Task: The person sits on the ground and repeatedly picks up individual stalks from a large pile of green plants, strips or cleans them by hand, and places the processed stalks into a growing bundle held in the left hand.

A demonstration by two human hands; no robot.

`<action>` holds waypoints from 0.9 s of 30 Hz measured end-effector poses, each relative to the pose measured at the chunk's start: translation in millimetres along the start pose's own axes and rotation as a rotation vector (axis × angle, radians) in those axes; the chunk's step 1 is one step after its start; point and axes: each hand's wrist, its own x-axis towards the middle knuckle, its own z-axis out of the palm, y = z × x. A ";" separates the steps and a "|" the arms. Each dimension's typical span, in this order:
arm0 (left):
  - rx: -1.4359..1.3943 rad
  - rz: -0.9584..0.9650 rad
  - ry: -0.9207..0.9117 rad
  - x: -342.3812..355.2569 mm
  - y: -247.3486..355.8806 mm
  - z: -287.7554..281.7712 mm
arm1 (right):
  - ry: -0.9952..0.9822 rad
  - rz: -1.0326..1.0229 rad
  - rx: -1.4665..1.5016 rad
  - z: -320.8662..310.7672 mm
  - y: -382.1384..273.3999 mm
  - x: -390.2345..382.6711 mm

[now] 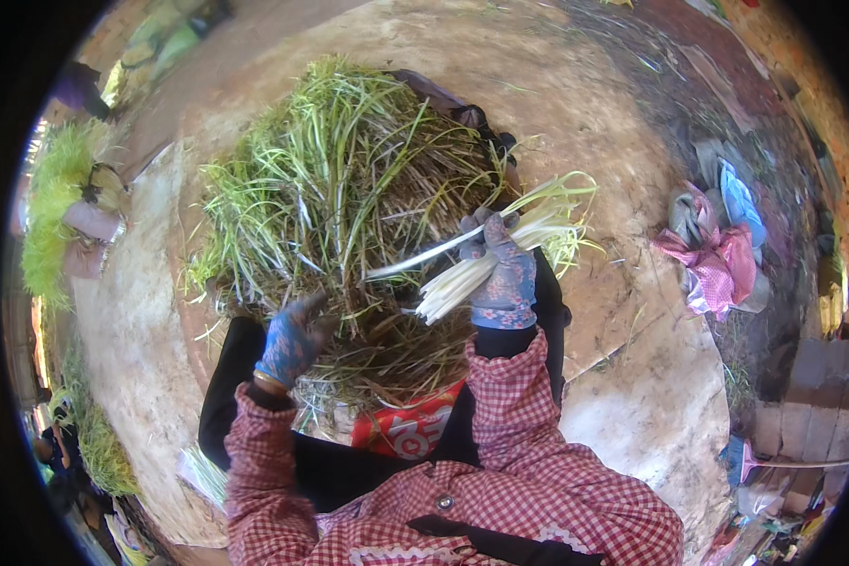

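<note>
A large pile of green leafy stalks and brown straw (321, 170) lies before me. My right hand (500, 274), in a flowered glove with dark fingers, grips a bundle of pale stalks with green tops (457, 288); one thinner stalk sticks out leftward. My left hand (292, 340), in a similar glove, is at the pile’s lower left, its blurred fingers apart with nothing visible in them. A red printed sack (406, 424) shows below the pile between my dark-clad legs.
Pale sheeting (632, 396) covers the ground around me. Pink, blue and grey cloths (707, 255) lie at right, a broom (745, 457) at lower right. Green bundles (47, 217) stand at far left. Partly visible people appear at the upper left (80, 94) and lower left (61, 443).
</note>
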 end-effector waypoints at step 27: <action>-0.064 0.041 0.368 134.3 -25.8 65.8 | -0.081 0.335 -0.637 11.9 56.0 -5.6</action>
